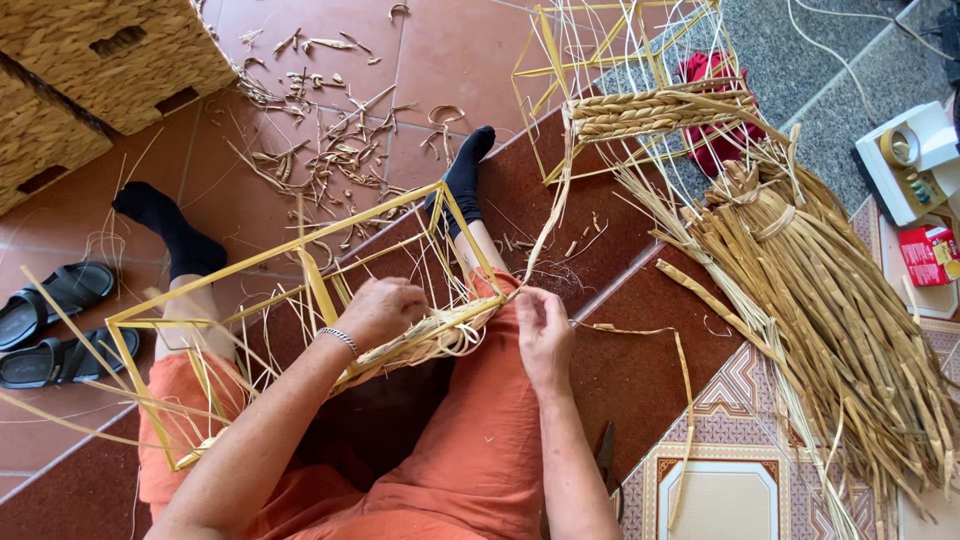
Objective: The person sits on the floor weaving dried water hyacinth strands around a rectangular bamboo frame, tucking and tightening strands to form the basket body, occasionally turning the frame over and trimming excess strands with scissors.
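Sat on red tiles, yellow wire basket frame (300, 262) across lap. Left hand (385, 310) clamped on its woven straw edge (440, 335); right hand (542, 330) pinched strands there.

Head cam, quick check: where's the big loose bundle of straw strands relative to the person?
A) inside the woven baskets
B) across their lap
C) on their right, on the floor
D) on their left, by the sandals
C: the straw bundle lies on the floor to the person's right, past the right hand, while the sandals sit on the opposite side.
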Tool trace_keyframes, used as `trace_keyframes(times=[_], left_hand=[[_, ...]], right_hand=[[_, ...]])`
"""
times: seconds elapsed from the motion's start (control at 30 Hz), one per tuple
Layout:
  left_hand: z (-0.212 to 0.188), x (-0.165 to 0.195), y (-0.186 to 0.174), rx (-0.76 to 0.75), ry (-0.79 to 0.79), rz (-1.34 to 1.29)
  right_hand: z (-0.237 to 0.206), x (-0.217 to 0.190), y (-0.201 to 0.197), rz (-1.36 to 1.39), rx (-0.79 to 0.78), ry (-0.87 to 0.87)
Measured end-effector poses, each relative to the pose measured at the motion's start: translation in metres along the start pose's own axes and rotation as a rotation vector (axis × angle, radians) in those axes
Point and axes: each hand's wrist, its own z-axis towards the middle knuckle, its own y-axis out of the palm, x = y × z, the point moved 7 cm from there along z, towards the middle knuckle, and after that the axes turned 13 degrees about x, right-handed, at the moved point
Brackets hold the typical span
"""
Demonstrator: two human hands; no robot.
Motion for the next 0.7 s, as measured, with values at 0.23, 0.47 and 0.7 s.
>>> trace_keyframes(times=[0.23, 0.47, 0.7], left_hand=[[0.032, -0.047, -0.008, 0.042, -0.211, 0.494], [0.029, -0.019, -0.057, 0.595, -0.013, 0.447], [-0.044, 0.068, -0.145, 0.958, 0.205, 0.45]], right_hand=[[0.0, 0.013, 0.036, 0.608, -0.218, 0.052], [-0.001, 0.034, 0.033, 0.491, -0.209, 0.085], [-0.016, 0.041, 0.007, 0.267, 0.077, -0.035]])
